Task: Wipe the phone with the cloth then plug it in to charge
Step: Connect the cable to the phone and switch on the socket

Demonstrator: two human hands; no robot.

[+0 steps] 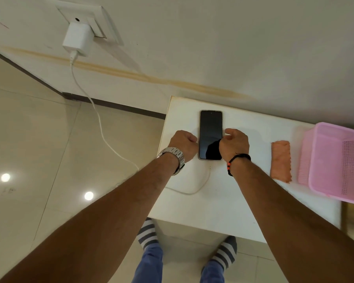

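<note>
1. Black glass faces up: the phone (210, 135) lies flat on the white table (223, 201), screen dark, near the far edge by the wall.
2. The left hand (183, 145) sits just beside the phone's left edge, curled into a loose fist. It appears to hold nothing, though whether the knuckles touch the phone I cannot tell.
3. The right hand (234, 142) rests at the phone's right edge, fingers bent inward against its side and covering the lower right corner. The grip looks light, more a steadying touch than a hold.
4. The orange cloth (280, 161) lies folded to the right, apart from both hands, just beside the pink basket (335, 162).
5. The white cable (98, 119) runs from the wall charger (78, 38) down across the floor gap and loops on the table up to the phone's near end. It looks plugged in, but the joint is too small to confirm.
6. Risks, as I judge them: the slack cable hangs off the table's left edge, so a caught arm or foot could drag the phone off. If the plug is only half seated, the phone would not charge. Pressing on the sides could shift the phone and loosen the connector.
</note>
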